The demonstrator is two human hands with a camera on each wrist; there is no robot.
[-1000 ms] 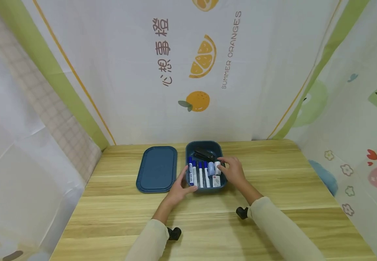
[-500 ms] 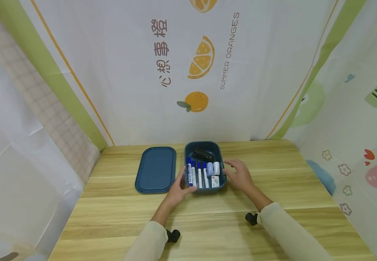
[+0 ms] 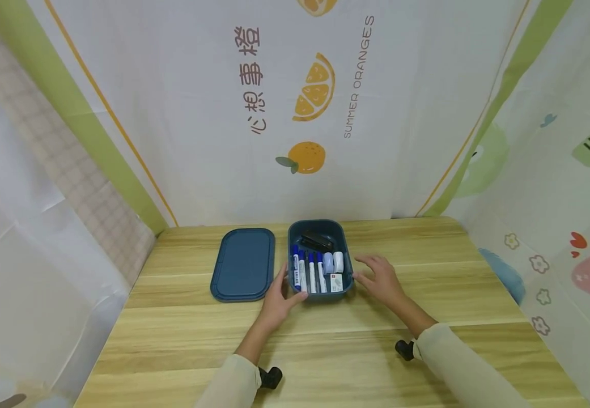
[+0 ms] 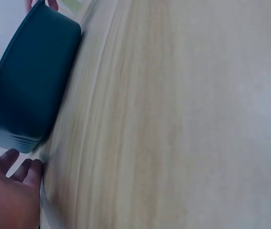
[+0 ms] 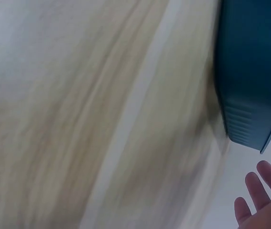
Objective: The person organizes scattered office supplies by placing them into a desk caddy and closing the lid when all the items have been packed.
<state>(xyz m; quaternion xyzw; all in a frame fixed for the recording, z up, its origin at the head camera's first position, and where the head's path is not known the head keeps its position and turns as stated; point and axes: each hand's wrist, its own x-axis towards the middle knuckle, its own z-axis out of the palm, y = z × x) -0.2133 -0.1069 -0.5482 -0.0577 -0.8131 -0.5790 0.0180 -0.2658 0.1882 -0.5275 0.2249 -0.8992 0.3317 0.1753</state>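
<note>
A dark blue plastic box (image 3: 322, 297) stands uncovered at the back of the table. Inside lie several white markers (image 3: 312, 276) with blue ends, a black stapler-like object (image 3: 317, 241), two short rounded pieces (image 3: 338, 262), one pale blue and one white, and a small white carton (image 3: 336, 283). My left hand (image 3: 276, 303) is at the box's left side, thumb by the front left corner and fingers along the wall. On the other side my right hand (image 3: 382, 282) holds nothing, its fingers spread beside the right wall. The right wrist view shows a gap between those fingers (image 5: 258, 191) and the box.
The matching blue lid (image 3: 243, 264) lies flat left of the box. Behind the wooden table (image 3: 325, 351) hangs a white curtain (image 3: 198, 141) printed with oranges. Black wrist mounts (image 3: 271, 378) show under both sleeves.
My right hand has drawn back from the white rounded piece in the box to outside the right wall. My left hand stays by the left side, and the contents stay in place.
</note>
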